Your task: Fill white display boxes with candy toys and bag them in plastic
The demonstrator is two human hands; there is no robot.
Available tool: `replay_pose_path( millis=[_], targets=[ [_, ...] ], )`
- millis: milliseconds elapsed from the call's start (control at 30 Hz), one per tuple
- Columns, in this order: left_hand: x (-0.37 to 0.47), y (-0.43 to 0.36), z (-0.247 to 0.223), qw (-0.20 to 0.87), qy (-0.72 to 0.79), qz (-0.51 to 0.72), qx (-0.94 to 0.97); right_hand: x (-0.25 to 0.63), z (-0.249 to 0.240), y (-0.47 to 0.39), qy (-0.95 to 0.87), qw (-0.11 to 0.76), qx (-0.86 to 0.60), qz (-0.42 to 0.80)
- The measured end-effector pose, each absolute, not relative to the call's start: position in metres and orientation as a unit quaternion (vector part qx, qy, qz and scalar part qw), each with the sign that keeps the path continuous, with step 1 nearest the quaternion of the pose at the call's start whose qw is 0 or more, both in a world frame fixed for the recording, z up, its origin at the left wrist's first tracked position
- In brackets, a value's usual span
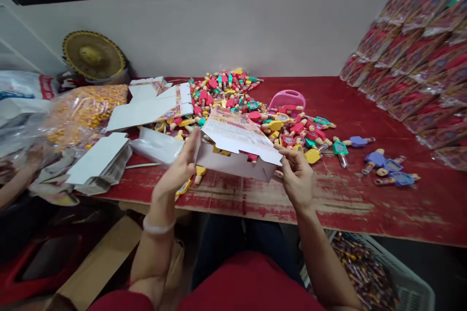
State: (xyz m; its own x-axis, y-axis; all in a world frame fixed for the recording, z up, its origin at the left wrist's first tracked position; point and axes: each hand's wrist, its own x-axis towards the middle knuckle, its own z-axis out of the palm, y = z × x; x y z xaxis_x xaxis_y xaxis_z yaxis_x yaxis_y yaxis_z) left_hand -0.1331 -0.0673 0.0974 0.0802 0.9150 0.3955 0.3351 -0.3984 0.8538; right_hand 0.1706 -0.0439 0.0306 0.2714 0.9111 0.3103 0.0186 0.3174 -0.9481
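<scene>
A printed cardboard box (237, 167) is tilted over the near part of the red table, between my two hands. Its printed lid (241, 131) is partly raised, and yellow and red pieces show through the gap at the front. My left hand (178, 167) lies with straight fingers along the box's left end. At the right end, my right hand (297, 175) pinches the corner with thumb and fingers. Behind the box spreads a heap of toy-like candy pieces (222, 90) in red, yellow and green, with clear tubes.
Flattened cartons (149, 107) and a stack of folded white boxes (98, 160) lie left, beside a bag of yellow pieces (87, 112). A pink basket (288, 98) stands behind the heap. Filled packs (412, 58) are piled right. A crate (404, 277) sits below. Another person's arm (16, 180) shows left.
</scene>
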Motion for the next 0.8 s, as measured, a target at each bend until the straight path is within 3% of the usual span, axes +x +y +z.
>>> replay_pose_path(
  millis=[67,167,367,600,700,800],
  targets=[
    [-0.123,-0.046,0.089,0.359,0.462,0.438,0.683,0.166,0.029,-0.039,-0.493,0.667,-0.466,0.306],
    [-0.106,-0.038,0.082,0.356,0.492,0.415,0.677,0.166,0.021,-0.029,-0.488,0.691,-0.444,0.296],
    [-0.086,-0.041,0.084,0.243,0.578,0.408,0.664,0.166,-0.007,-0.01,-0.446,0.641,-0.436,0.447],
    [-0.062,-0.04,0.089,0.101,0.655,0.394,0.638,0.152,-0.002,-0.004,-0.466,0.684,-0.474,0.301],
    [-0.07,-0.041,0.088,0.11,0.643,0.409,0.638,0.163,0.013,-0.009,-0.478,0.647,-0.462,0.374],
    [-0.088,-0.044,0.09,0.187,0.572,0.432,0.671,0.186,0.03,-0.016,-0.493,0.598,-0.423,0.47]
  ],
)
